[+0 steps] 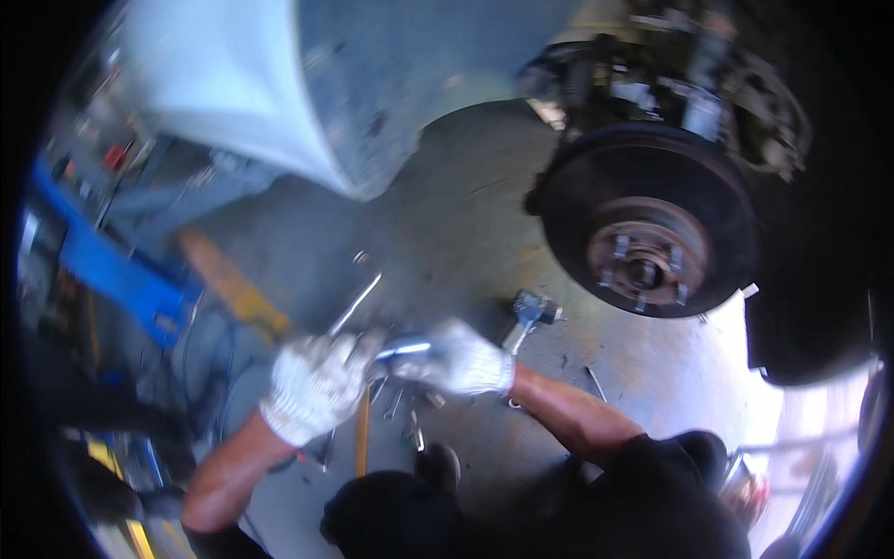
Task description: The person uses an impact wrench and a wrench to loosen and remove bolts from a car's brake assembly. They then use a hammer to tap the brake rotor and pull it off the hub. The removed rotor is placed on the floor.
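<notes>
Both my hands wear white knit gloves and meet low in the middle of the view, blurred by motion. My left hand (319,387) is closed around a slim metal wrench (356,304), whose shaft points up and away from the fingers. Closed beside it, my right hand (463,360) grips a shiny metal tool (405,350) that reaches toward the left hand. Blur hides that tool's exact kind, and I cannot tell whether the two tools touch. Ahead and to the right stands a bare brake disc (652,219) with a rusty hub and several wheel studs.
An impact wrench (529,312) lies on the floor below the disc. Several hand tools and a wooden handle (363,433) lie under my hands. At left are a blue metal arm (126,275) and a yellow-orange bar (237,284). A pale body panel (233,84) hangs at upper left.
</notes>
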Demonstrator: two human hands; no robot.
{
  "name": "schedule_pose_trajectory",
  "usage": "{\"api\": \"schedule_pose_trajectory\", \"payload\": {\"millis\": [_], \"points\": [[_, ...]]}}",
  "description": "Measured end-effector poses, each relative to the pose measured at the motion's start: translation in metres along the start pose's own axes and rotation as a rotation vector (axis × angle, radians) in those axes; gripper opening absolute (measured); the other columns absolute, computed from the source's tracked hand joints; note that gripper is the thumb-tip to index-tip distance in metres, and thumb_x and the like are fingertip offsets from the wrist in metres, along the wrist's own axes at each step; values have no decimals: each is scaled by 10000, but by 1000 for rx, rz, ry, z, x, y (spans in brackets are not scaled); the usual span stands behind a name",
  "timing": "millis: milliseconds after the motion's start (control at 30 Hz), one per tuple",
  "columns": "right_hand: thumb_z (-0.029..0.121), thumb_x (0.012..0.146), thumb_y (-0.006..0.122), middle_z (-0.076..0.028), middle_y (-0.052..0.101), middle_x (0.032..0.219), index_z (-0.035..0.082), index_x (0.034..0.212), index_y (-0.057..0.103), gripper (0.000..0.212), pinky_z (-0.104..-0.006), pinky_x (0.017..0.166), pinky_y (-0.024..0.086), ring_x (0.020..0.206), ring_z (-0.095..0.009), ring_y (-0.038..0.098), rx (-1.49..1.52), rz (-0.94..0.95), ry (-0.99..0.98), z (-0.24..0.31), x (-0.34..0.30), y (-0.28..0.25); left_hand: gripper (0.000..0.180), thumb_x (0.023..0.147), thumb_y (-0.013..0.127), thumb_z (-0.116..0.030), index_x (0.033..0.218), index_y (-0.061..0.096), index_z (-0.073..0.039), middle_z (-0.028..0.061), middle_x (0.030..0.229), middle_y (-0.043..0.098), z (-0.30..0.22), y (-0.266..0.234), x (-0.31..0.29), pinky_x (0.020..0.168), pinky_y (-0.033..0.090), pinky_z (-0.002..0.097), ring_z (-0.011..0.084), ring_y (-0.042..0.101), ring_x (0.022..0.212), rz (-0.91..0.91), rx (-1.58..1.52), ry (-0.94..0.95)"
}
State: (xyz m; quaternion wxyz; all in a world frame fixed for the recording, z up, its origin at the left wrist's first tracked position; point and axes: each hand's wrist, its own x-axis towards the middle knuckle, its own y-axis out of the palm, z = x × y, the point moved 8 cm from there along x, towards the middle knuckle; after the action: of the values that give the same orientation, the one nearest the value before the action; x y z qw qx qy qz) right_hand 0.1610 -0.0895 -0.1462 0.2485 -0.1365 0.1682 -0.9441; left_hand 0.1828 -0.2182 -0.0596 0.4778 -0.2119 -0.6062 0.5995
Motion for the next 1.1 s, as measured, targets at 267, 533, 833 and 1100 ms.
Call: {"api": "schedule_pose_trajectory", "payload": {"millis": [267,533,833,1100], "points": [[457,979,715,-147,723,787,30,1085,746,442,-395,666,543,684,-233,696,84,-477,70,27,-12,-54,713,909,802,-391,1419,520,20,235,1358,584,-22,35,-64,1059,488,508,384,582,1282,-512,-354,-603],[428,907,774,-182,723,953,-25,1249,649,582,-386,728,572,764,-253,702,-76,-884,40,112,-54,-154,511,1121,407,-489,1038,593,-21,120,776,614,-17,96,-10,552,492,416,229,610,606,-581,-655,-749],[167,987,586,-77,638,850,7,1045,607,172,-311,630,591,715,-193,645,871,-1459,-824,171,-242,-344,402,1116,462,-419,1002,631,-72,10,658,593,10,-21,117,424,414,295,106,555,501,-487,-573,-556],[296,1008,600,-55,659,822,93,1023,601,203,-318,588,556,647,-185,620,1180,-1459,-935,73,-305,-374,491,1093,459,-554,903,600,-123,-33,605,472,54,-8,220,416,357,276,89,442,437,-583,-1140,-758]]}}
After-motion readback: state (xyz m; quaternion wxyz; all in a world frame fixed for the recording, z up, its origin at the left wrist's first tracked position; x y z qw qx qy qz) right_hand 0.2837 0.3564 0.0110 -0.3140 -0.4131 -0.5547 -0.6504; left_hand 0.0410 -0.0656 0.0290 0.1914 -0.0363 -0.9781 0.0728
